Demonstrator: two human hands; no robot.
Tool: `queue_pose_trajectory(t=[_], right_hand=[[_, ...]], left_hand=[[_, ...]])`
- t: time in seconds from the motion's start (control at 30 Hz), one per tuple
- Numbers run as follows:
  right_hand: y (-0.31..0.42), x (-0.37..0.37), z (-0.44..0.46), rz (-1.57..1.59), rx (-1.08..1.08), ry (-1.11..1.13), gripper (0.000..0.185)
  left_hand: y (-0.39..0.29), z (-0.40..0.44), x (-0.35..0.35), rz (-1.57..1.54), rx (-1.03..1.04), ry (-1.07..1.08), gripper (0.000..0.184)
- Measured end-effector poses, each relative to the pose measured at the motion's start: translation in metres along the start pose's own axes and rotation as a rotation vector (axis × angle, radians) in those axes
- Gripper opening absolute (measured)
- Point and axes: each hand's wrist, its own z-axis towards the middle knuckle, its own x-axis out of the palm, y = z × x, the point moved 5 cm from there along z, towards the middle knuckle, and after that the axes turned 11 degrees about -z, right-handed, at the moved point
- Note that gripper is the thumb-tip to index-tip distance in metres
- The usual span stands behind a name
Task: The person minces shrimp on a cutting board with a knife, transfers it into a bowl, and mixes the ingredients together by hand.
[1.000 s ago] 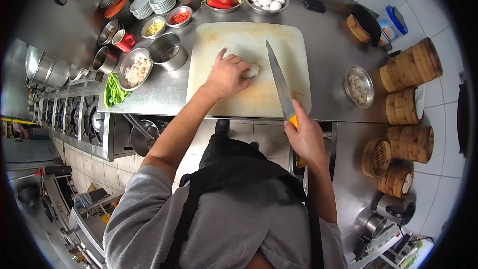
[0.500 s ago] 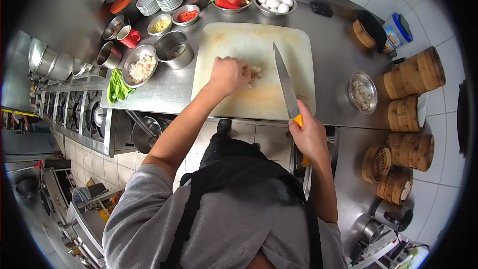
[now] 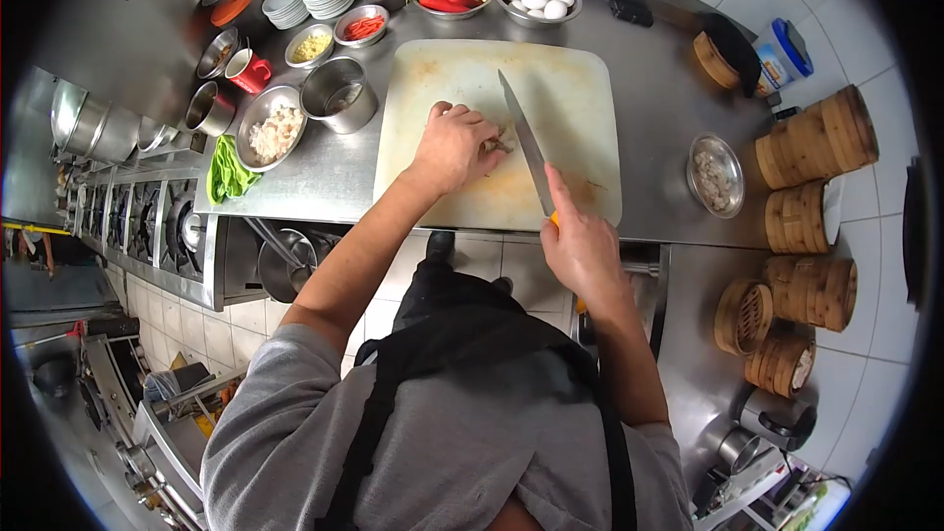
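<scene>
Knife swings left, nearer the left grip! Right grip clasps its stiff-looking handle, the safe hold; left grip pins food at its right edge, on the board, likely soft, slippery, best held bunched.

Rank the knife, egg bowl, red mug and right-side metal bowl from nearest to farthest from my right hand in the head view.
1. Knife, in the right hand
2. Right-side metal bowl, right of the cutting board
3. Egg bowl, behind the board
4. Red mug, back left
</scene>
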Motion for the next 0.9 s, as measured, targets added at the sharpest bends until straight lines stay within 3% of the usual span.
queue_pose_trajectory(t=[0.17,0.3,0.6,0.8,0.9], right_hand=[[0.011,0.005,0.005,-0.056,-0.095,-0.100,0.078],[0.015,0.008,0.008,-0.158,-0.118,-0.128,0.076],[0.015,0.002,-0.013,-0.183,-0.024,0.055,0.074],[0.017,0.019,0.024,-0.124,-0.156,-0.200,0.072],[0.017,0.022,0.024,-0.184,-0.114,-0.086,0.073]], left_hand=[[-0.004,-0.002,0.002,0.002,0.085,-0.121,0.023],[-0.001,0.003,0.007,0.003,0.049,-0.075,0.020],[0.001,0.006,0.010,0.023,0.020,-0.037,0.017],[0.001,0.004,0.011,0.026,0.061,-0.051,0.019],[0.001,0.002,0.005,-0.018,0.064,-0.064,0.019]])
